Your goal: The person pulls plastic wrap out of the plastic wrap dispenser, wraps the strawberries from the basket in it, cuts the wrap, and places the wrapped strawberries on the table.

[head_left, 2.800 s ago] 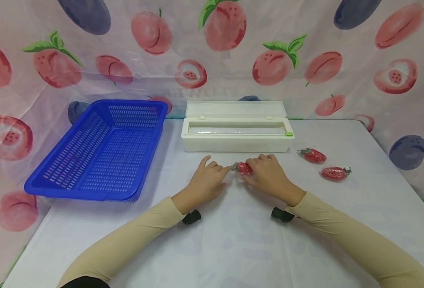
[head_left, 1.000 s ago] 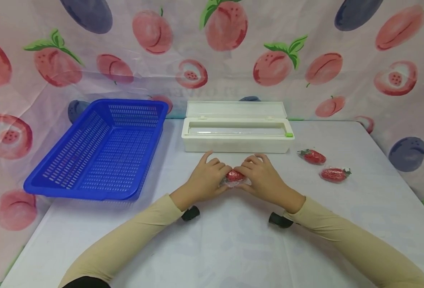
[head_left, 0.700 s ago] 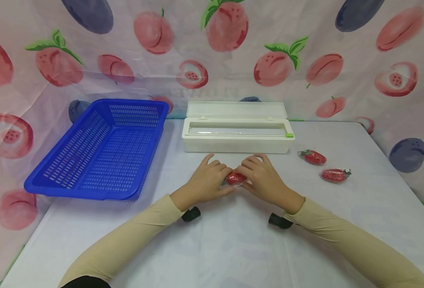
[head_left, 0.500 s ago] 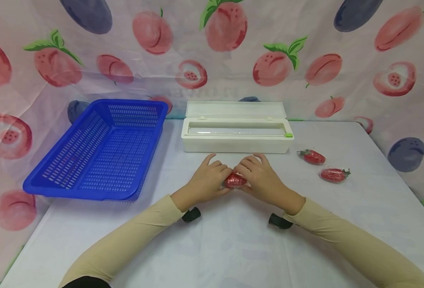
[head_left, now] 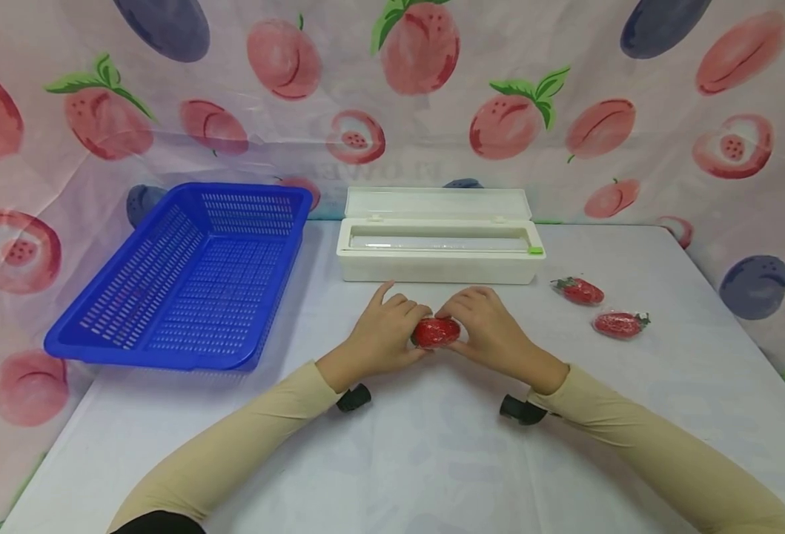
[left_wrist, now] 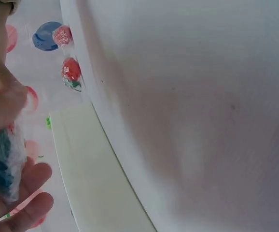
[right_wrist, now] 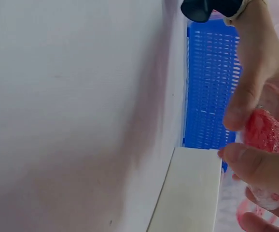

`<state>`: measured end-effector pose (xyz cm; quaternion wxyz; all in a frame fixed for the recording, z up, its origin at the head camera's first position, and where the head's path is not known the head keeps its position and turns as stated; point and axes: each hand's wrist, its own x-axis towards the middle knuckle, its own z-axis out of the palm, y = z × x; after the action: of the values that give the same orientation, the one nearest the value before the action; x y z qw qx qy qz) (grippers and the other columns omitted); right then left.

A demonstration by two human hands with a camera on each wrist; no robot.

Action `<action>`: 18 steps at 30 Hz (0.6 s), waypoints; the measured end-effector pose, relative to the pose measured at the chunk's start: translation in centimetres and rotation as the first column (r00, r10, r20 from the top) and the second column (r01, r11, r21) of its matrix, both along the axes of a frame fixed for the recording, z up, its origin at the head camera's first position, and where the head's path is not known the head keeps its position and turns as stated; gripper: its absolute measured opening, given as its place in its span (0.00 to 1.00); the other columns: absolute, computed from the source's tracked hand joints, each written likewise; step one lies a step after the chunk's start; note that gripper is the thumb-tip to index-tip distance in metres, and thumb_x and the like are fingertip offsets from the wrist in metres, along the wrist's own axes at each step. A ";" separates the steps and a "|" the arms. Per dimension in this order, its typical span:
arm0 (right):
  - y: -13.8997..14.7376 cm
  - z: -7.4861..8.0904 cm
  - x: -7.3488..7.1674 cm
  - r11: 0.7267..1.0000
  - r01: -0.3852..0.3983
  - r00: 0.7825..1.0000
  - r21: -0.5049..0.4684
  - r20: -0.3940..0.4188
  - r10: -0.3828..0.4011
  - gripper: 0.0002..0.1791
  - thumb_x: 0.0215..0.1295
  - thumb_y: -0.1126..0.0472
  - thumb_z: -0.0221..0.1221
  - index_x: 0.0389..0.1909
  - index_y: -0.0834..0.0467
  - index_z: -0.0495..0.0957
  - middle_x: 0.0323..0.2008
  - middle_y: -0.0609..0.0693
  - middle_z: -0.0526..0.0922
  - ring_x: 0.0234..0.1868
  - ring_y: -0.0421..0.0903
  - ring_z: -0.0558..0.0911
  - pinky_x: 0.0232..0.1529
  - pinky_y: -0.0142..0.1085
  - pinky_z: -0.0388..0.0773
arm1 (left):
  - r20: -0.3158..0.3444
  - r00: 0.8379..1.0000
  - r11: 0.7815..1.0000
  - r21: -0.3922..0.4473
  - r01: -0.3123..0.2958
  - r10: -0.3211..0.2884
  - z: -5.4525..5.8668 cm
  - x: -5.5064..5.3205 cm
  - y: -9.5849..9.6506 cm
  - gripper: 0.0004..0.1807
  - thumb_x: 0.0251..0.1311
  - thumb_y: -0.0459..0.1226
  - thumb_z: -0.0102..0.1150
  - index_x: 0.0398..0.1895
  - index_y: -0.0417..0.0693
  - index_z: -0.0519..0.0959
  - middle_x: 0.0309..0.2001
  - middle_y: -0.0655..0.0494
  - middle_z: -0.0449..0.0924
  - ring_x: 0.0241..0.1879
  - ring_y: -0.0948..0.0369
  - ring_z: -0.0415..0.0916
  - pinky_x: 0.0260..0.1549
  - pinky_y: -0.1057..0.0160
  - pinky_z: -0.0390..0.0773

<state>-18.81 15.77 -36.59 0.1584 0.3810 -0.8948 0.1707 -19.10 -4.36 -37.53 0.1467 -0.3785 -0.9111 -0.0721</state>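
Note:
Between my two hands I hold a red strawberry (head_left: 436, 333) wrapped in clear plastic film, over the middle of the table. My left hand (head_left: 382, 331) grips its left end. In the left wrist view its green leafy end (left_wrist: 2, 162) shows under the film, by the left fingers. My right hand (head_left: 492, 330) pinches the other end; in the right wrist view the thumb and fingers lie around the wrapped strawberry (right_wrist: 267, 135). To the right lie two more film-wrapped strawberries, an upper one (head_left: 579, 291) and a lower one (head_left: 620, 324).
Behind my hands stands a white cling film dispenser (head_left: 440, 268), lid raised, with a green slider (head_left: 535, 251) at its right end. A blue perforated basket (head_left: 152, 360) sits at the left. The white-covered table (head_left: 432, 452) meets a fruit-print cloth (head_left: 425, 133) at the back.
The strawberry was held mostly by my right hand; since then it has come nearer to me and both hands hold it. It has turned, with the film now lying smoother over its red side.

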 end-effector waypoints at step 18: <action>1.8 -0.1 -0.1 0.996 0.061 0.985 0.068 -0.166 -0.049 0.28 0.37 0.54 0.76 0.40 0.59 0.77 0.35 0.52 0.83 0.43 0.52 0.78 0.53 0.52 0.69 | -0.215 0.977 0.998 0.065 0.015 -0.001 0.0 -0.1 1.8 0.27 0.51 0.58 0.62 0.42 0.47 0.77 0.38 0.56 0.81 0.41 0.59 0.76 0.53 0.57 0.71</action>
<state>-18.90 17.59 -36.70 0.2221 0.3744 -0.8945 0.1018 -19.21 -2.59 -37.52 0.2563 -0.3826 -0.8855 -0.0615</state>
